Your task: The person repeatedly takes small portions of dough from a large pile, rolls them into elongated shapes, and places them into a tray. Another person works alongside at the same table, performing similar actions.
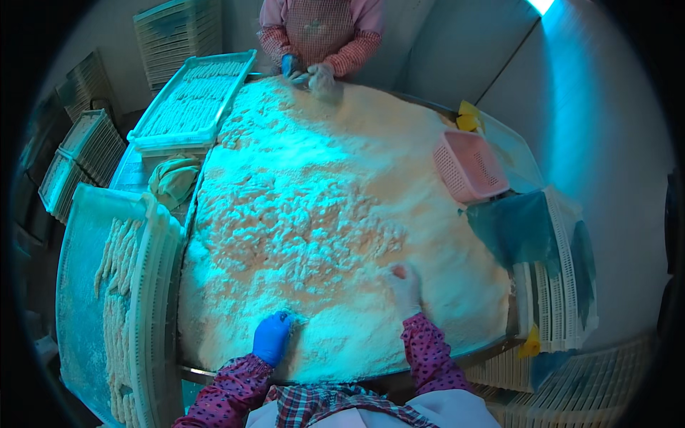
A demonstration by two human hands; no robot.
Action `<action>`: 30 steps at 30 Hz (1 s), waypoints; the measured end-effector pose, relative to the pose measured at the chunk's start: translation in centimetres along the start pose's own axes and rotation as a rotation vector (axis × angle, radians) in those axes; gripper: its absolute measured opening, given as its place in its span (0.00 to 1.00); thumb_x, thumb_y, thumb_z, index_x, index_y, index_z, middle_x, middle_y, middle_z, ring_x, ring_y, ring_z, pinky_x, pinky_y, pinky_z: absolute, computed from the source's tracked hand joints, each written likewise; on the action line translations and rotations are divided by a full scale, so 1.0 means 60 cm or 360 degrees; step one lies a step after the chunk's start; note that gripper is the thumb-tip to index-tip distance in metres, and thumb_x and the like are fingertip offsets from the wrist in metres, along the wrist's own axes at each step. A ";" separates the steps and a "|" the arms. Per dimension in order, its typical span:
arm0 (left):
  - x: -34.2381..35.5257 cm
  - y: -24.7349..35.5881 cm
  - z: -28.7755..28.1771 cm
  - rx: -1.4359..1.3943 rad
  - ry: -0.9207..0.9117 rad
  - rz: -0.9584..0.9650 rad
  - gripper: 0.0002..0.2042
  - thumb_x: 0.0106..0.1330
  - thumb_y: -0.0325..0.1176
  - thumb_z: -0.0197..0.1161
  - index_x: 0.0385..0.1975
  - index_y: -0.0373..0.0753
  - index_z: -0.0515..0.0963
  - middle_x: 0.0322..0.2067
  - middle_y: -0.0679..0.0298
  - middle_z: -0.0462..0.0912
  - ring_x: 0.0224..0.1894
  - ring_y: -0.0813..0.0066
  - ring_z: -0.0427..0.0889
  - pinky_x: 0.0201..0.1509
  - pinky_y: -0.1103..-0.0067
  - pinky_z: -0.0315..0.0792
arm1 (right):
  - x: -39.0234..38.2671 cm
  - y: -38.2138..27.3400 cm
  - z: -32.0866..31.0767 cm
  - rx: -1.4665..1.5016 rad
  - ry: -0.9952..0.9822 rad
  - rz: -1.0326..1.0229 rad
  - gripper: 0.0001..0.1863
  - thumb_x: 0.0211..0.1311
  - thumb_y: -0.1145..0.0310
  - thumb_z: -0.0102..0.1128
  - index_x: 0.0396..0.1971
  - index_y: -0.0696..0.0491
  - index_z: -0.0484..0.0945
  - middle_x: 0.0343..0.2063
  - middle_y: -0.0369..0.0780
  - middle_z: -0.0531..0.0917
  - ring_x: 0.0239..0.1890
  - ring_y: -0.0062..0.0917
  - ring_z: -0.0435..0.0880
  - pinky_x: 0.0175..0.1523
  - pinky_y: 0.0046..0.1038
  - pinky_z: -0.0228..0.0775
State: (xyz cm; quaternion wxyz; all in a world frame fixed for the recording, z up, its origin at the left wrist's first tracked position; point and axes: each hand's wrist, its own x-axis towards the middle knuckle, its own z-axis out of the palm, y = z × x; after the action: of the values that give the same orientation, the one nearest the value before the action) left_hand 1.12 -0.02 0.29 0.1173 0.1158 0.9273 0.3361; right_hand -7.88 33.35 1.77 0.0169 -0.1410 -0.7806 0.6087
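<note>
Pieces [307, 221] coated in powder, strewn in a loose mass ahead of both hands; nearest ones a little beyond left hand [273, 338], and just beyond and leftward of right hand [404, 289]. White powder [457, 299] under both, spread wide ahead and out to the right of right hand.

Left hand: gloved in blue, fingers bent inward, tips down at powder; cannot tell whether gripping anything. Right hand: gloved in white, fingers partly curled low over powder, small reddish patch [402, 271] at fingertips; cannot tell whether a held piece.

Pieces lumpy, crooked, overlapping, outlines softened by powder; blue-green under coloured light beyond left hand, creamier toward right hand.

Left of left hand: pale tray [80, 285] atop a stack, thin strips [118, 328] lying in it. Farther ahead and left: second tray [171, 140], filled with rows of similar strips; crumpled cloth [175, 180] between the two. Ahead and right of right hand: pink basket [471, 167], tilted. Nearer, rightward: dark green sheet [514, 228]. Far ahead: co-worker [320, 32], gloved hands over powder's far edge.
</note>
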 end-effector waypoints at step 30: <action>-0.032 0.075 -0.026 -0.2082 -0.0016 0.0049 0.28 0.70 0.46 0.45 0.66 0.40 0.50 0.65 0.58 0.56 0.63 0.63 0.61 0.66 0.69 0.56 | -0.210 -0.125 0.241 -0.1296 -0.0548 -0.1433 0.26 0.61 0.54 0.49 0.58 0.48 0.67 0.61 0.43 0.65 0.65 0.39 0.59 0.67 0.44 0.45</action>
State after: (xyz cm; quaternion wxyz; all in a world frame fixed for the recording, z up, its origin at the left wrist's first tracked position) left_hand 3.06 1.86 4.67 0.1631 0.0353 0.5290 0.8320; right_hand -0.13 14.97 7.01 0.0904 0.3062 -0.9241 0.2099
